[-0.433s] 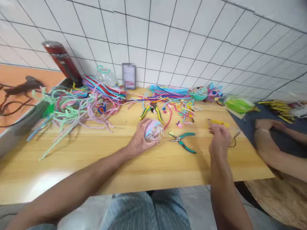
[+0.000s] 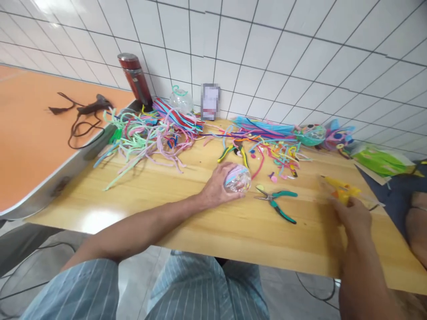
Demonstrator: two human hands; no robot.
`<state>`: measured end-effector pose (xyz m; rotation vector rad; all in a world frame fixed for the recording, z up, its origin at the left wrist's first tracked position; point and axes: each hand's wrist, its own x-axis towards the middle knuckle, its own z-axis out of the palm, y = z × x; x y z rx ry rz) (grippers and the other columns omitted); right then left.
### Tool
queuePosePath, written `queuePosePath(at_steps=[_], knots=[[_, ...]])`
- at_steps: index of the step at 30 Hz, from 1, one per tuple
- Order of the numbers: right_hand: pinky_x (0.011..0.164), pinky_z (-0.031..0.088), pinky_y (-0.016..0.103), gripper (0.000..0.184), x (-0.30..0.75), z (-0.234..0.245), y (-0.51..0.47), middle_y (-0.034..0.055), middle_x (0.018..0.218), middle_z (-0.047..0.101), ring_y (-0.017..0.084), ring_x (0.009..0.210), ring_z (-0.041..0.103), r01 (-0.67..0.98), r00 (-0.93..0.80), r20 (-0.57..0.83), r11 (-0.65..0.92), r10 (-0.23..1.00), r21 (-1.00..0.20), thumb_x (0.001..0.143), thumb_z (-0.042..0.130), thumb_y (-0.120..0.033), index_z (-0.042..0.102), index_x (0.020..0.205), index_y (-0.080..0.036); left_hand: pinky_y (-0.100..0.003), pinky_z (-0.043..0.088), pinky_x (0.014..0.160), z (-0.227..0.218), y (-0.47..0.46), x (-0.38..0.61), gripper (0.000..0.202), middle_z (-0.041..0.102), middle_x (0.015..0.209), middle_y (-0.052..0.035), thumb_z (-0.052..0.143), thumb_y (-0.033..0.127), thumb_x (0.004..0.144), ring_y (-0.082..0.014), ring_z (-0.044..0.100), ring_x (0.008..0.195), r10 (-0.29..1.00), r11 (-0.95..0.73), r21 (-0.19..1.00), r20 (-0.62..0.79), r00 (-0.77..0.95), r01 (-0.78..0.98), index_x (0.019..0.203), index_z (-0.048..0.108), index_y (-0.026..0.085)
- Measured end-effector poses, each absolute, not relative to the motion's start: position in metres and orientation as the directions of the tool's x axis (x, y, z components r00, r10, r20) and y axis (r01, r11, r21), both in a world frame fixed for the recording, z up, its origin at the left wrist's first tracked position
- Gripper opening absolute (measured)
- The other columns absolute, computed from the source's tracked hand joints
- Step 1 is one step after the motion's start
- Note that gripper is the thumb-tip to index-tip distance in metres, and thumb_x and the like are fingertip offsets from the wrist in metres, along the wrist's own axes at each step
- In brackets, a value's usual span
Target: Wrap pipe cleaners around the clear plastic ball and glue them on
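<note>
My left hand (image 2: 218,186) is wrapped round a clear ball (image 2: 240,183) with pastel pink and blue strips along one side, held at the tabletop. My right hand (image 2: 355,218) grips a yellow glue gun (image 2: 342,189) near the table's right end; its nozzle points left, and the fingers are partly hidden and slightly blurred. Between the hands lie green-handled pliers (image 2: 276,200) with their jaws apart. Behind the ball rest yellow-and-black-handled pliers (image 2: 245,155), and a red pipe cleaner (image 2: 259,162) curves beside them.
A pile of pipe cleaners (image 2: 140,142) covers the table's back left, near a red thermos (image 2: 135,80). Bundled blue and pink stems (image 2: 263,129), a decorated ball (image 2: 312,134) and a green packet (image 2: 382,160) line the back. Another person's arm (image 2: 418,226) shows at the right edge.
My right hand has the yellow glue gun in its grip, now more visible and turned. The view has swung left, so everything sits further right. My left hand still holds the ball.
</note>
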<state>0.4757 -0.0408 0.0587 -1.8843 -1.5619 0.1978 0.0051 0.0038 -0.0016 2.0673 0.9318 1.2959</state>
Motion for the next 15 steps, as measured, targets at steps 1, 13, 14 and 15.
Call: queuePosePath(at_steps=[1, 13, 14, 15], knots=[[0.061, 0.035, 0.041, 0.057, 0.475, 0.06, -0.038, -0.0033, 0.046, 0.028, 0.023, 0.052, 0.046, 0.817, 0.273, 0.299, -0.056, 0.914, -0.575, 0.076, 0.08, -0.061, 0.038, 0.051, -0.032, -0.062, 0.048, 0.127, -0.001, 0.004, 0.005, 0.096, 0.055, 0.152, -0.0182, 0.094, 0.05, 0.077, -0.037, 0.055, 0.146, 0.772, -0.631, 0.728, 0.555, 0.308, 0.269, 0.155, 0.046, 0.024], [0.054, 0.05, 0.034, 0.038, 0.353, 0.107, -0.02, 0.0045, 0.072, 0.074, 0.021, 0.064, 0.066, 0.511, 0.201, 0.172, 0.047, 0.964, -0.858, 0.079, 0.084, -0.062, 0.074, 0.069, -0.027, -0.063, 0.046, 0.129, 0.001, 0.004, 0.004, 0.097, 0.048, 0.158, -0.0199, 0.09, 0.042, 0.08, -0.0381, 0.049, 0.154, 0.739, -0.674, 0.671, 0.615, 0.274, 0.309, 0.16, 0.038, 0.023], [0.061, 0.057, 0.035, 0.036, 0.337, 0.108, -0.019, 0.0046, 0.079, 0.078, 0.023, 0.072, 0.071, 0.496, 0.172, 0.165, 0.059, 0.971, -0.866, 0.076, 0.087, -0.062, 0.078, 0.079, -0.027, -0.063, 0.046, 0.129, 0.001, 0.004, 0.003, 0.096, 0.047, 0.158, -0.02, 0.09, 0.042, 0.081, -0.0382, 0.049, 0.154, 0.743, -0.669, 0.669, 0.614, 0.266, 0.323, 0.159, 0.038, 0.023], [0.068, 0.061, 0.037, 0.038, 0.323, 0.107, -0.019, 0.0048, 0.086, 0.081, 0.026, 0.079, 0.075, 0.48, 0.14, 0.157, 0.071, 0.978, -0.874, 0.074, 0.088, -0.062, 0.081, 0.089, -0.028, -0.062, 0.046, 0.129, 0.001, 0.005, 0.003, 0.095, 0.047, 0.158, -0.02, 0.089, 0.042, 0.081, -0.0383, 0.049, 0.154, 0.749, -0.663, 0.67, 0.609, 0.262, 0.334, 0.159, 0.039, 0.023]])
